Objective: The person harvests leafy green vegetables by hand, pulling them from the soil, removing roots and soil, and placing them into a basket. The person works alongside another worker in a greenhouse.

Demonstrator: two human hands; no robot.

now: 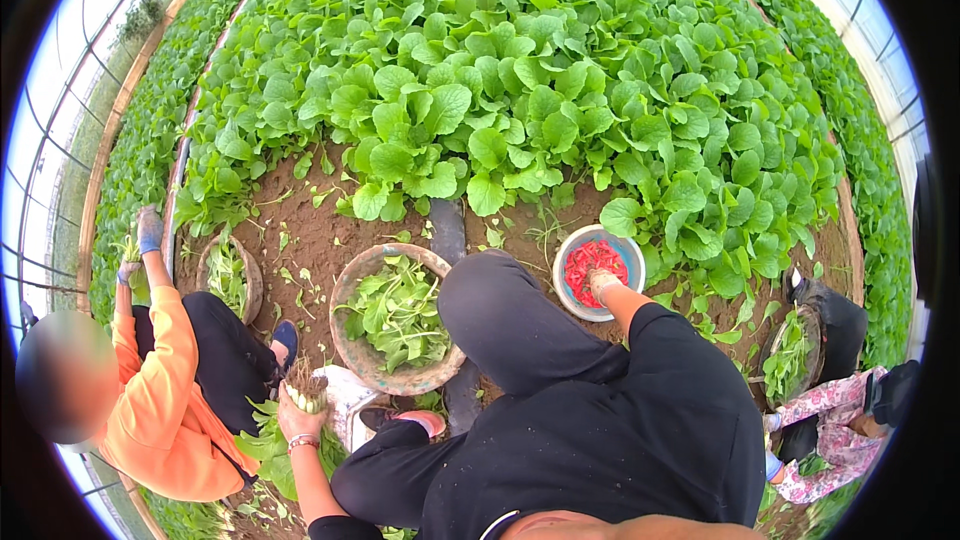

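My left hand (301, 414) is closed around a bunch of leafy greens (274, 450). Its pale stems and soil-covered roots (306, 377) point up, and the leaves hang below my wrist. My right hand (602, 285) reaches down into a round white basin (637, 268). Small red strips (589, 261) fill the basin and hide my fingertips, so whether they grip any is unclear. Between my knees and the left-hand worker stands a wide, worn tub (346, 360) with loose picked greens (397, 311) in it.
Dense leafy plants (487, 90) grow ahead, beyond brown soil (292, 195) with scattered leaves. A dark strip (448, 225) runs along the ground. A person in orange (161, 382) works at left beside another tub (255, 281). Another person in floral sleeves (832, 390) is at right, near a tub of greens (789, 360).
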